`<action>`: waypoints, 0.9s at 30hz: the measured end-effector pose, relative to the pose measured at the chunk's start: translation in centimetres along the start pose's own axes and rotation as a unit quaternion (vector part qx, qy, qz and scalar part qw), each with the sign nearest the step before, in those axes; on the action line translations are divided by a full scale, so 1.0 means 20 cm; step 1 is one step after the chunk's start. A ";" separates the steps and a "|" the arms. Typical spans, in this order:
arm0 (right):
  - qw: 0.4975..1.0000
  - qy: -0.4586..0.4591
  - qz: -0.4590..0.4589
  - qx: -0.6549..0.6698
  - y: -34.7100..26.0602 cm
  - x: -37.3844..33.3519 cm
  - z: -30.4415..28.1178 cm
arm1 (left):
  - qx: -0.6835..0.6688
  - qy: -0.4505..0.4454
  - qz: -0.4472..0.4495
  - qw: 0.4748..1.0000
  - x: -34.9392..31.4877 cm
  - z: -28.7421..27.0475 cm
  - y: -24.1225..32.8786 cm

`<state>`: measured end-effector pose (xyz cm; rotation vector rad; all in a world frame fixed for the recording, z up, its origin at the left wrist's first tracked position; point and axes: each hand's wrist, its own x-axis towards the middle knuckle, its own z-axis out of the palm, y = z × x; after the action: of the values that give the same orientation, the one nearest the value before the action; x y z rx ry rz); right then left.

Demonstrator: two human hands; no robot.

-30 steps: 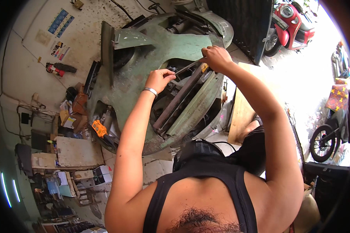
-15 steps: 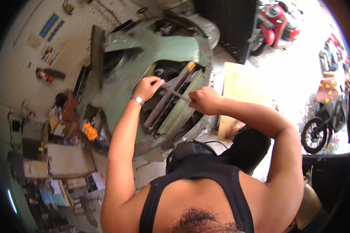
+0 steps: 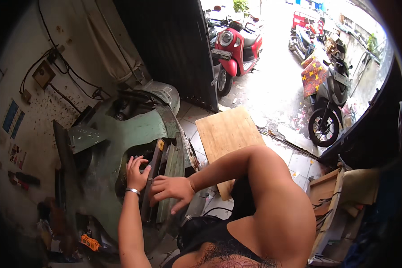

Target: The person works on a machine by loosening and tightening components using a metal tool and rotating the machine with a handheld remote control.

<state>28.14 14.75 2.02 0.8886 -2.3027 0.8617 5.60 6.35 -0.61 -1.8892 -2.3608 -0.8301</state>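
My left hand point(image 3: 137, 174) reaches over an opening in a worn green metal machine point(image 3: 140, 127), its fingers apart beside a dark metal bar point(image 3: 152, 167). My right hand point(image 3: 170, 191) lies across that bar and the green rail point(image 3: 169, 167) next to it, palm down, fingers and thumb spread. Between the two hands shows a small grey metal tip, mostly covered, so its kind is unclear. Yellow marks the far end of the bar. The inside of the opening is dark and partly hidden by my left hand.
A wooden board point(image 3: 228, 131) sits right of the machine. An orange tool or case point(image 3: 90, 242) lies at lower left. Beyond the black door point(image 3: 174, 49) stand a red scooter point(image 3: 236, 51) and a grey motorbike point(image 3: 330, 105). A wooden frame point(image 3: 328, 210) leans at right.
The view has swung right. Both hands earlier pinched a thin metal rod across the bars; now their fingers are spread, and the right hand lies closer to the left.
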 end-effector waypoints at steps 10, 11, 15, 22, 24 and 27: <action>0.976 -0.097 -0.049 0.186 -0.08 0.27 0.36 | -0.159 -0.057 0.062 0.984 0.01 -0.10 -0.07; 0.979 -0.139 -0.041 0.141 -0.10 0.29 0.39 | -0.160 -0.056 0.059 0.984 0.00 -0.11 -0.08; 0.983 -0.176 -0.028 0.044 -0.12 0.36 0.49 | -0.141 -0.078 0.081 0.984 0.00 -0.14 -0.04; 0.979 -0.201 0.042 -0.020 -0.16 0.46 0.60 | -0.126 -0.128 0.093 0.979 0.01 -0.17 -0.06; 0.981 -0.180 0.075 -0.011 -0.16 0.46 0.60 | -0.120 -0.096 0.114 0.982 0.01 -0.16 -0.09; 0.983 -0.160 0.085 -0.019 -0.17 0.44 0.59 | -0.187 -0.049 0.089 0.977 -0.01 -0.14 -0.07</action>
<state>22.04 0.84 1.20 0.8771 -2.6957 0.7867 3.48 4.78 1.11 -2.2860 -2.1605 -1.2617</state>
